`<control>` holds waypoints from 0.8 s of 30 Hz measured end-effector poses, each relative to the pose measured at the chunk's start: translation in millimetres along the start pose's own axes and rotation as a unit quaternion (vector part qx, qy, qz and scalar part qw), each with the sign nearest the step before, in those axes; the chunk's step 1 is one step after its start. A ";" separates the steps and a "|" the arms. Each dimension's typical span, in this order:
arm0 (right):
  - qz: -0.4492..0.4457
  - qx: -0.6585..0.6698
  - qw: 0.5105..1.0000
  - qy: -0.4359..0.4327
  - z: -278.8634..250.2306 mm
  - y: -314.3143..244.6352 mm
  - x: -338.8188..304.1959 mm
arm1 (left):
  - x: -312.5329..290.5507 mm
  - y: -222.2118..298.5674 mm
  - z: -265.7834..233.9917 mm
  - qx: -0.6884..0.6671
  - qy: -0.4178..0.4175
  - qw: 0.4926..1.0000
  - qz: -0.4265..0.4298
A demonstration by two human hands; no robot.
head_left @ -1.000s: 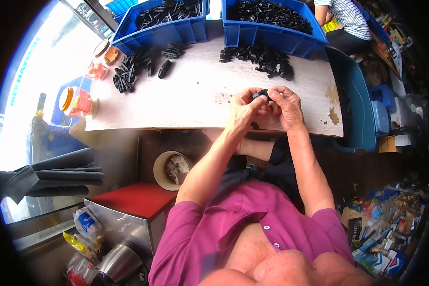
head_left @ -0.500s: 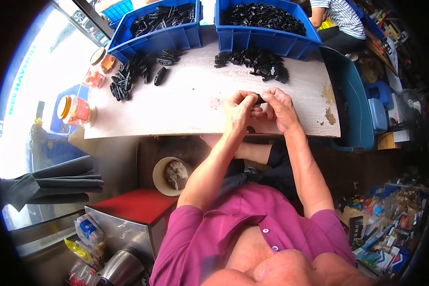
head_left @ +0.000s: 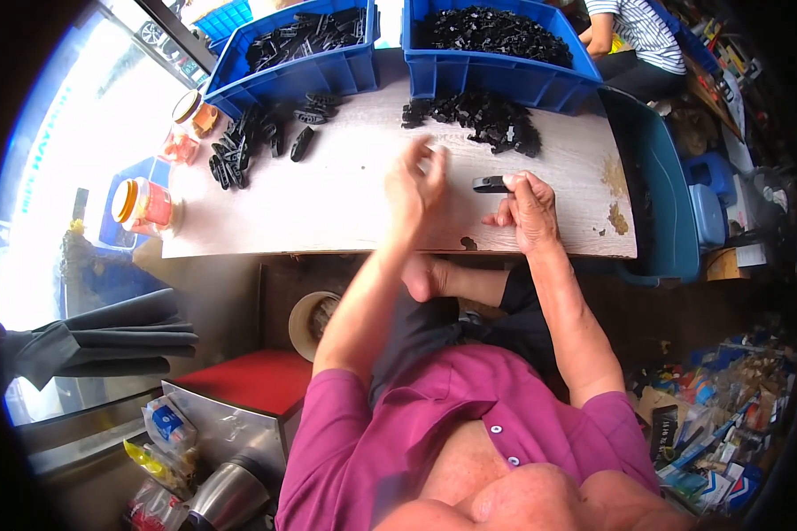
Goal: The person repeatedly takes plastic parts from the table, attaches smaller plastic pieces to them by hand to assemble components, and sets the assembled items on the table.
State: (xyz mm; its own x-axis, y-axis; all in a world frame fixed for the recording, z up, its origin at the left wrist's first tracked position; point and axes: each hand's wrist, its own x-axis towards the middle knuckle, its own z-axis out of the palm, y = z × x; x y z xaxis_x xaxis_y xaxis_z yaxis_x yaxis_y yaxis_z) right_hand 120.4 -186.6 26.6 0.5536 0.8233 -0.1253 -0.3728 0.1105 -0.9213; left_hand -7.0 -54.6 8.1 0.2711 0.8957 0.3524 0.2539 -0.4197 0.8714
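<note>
My right hand (head_left: 531, 208) pinches a small, elongated black plastic part (head_left: 489, 184) between thumb and fingers, above the right half of the pale table (head_left: 328, 208). The part points leftward and has a lighter patch on its side. Over the middle of the table is my left hand (head_left: 414, 181), apart from the right one; motion smears its fingers, so whether they hold anything cannot be told. A single oval black part (head_left: 302, 143) lies left of it, near a heap of similar long parts (head_left: 230, 155). Beyond my right hand is a pile of small black pieces (head_left: 491, 124).
Two blue bins, one with long black parts (head_left: 305, 40) and one with small black pieces (head_left: 496, 37), stand along the far edge. Jars (head_left: 143, 205) line the left side. A teal tub (head_left: 660, 212) adjoins the right edge. Another person in a striped shirt (head_left: 638, 35) sits far right.
My hands were together on the black part. The left has let go and moved left and away from me, while the right keeps hold of the part, now more fully visible.
</note>
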 end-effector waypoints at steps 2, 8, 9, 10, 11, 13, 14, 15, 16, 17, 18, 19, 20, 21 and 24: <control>-0.002 0.029 1.000 0.002 -0.3 -1.1 1.1 | 32.7 -24.6 -6.7 0.221 0.092 0.964 0.119; 0.024 0.060 0.995 0.079 -28.0 -15.0 8.6 | 63.5 -41.8 -6.4 0.337 0.031 0.925 0.172; 0.033 0.032 0.991 0.128 -31.7 -23.3 9.2 | 61.4 -42.0 -6.2 0.307 0.036 0.931 0.193; 0.038 0.042 0.989 0.138 -44.7 -30.4 14.2 | 59.1 -40.2 -5.3 0.309 0.038 0.931 0.191; 0.039 0.044 0.982 0.179 -59.7 -33.2 20.2 | 55.8 -38.5 -4.8 0.302 0.011 0.933 0.194; 0.004 0.052 0.974 0.220 -81.7 -48.8 28.5 | 49.7 -36.1 -6.3 0.270 -0.040 0.945 0.181; -0.002 0.060 0.955 0.290 -89.2 -54.9 34.5 | 45.1 -35.6 -7.3 0.255 -0.033 0.951 0.171; -0.018 0.045 0.949 0.311 -95.5 -62.8 34.1 | 39.6 -30.6 -5.3 0.157 -0.026 0.978 0.136; -0.034 0.030 0.941 0.335 -101.5 -68.6 31.9 | 32.8 -21.9 -5.0 0.055 -0.021 0.993 0.099; -0.037 0.031 0.943 0.330 -108.1 -67.8 32.9 | 27.1 -14.0 -6.4 -0.037 -0.026 0.999 0.019; -0.039 0.030 0.941 0.335 -108.5 -63.8 33.5 | 20.3 -3.8 -9.0 -0.129 -0.032 0.989 -0.061; -0.010 0.019 0.959 0.281 -101.9 -57.2 34.7 | 12.1 -0.8 -13.6 -0.231 -0.072 0.961 -0.132; 0.018 0.007 0.973 0.228 -96.6 -50.6 34.1 | 3.5 2.2 -13.4 -0.235 -0.080 0.959 -0.134; 0.019 -0.007 0.986 0.163 -80.1 -42.3 30.1 | -6.1 3.4 -16.4 -0.317 -0.077 0.928 -0.178; 0.044 -0.008 0.999 0.008 -36.3 -25.5 20.6 | -21.5 8.9 -18.6 -0.416 -0.099 0.872 -0.236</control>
State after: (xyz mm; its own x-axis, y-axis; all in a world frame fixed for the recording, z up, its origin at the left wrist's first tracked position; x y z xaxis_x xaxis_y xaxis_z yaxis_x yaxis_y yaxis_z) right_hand 168.3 -192.6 34.2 0.5314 0.8203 -0.2115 -0.4083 0.0293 -0.9124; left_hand -27.9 -74.8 14.6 0.4951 0.8622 -0.1074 -0.3589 0.3155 0.8784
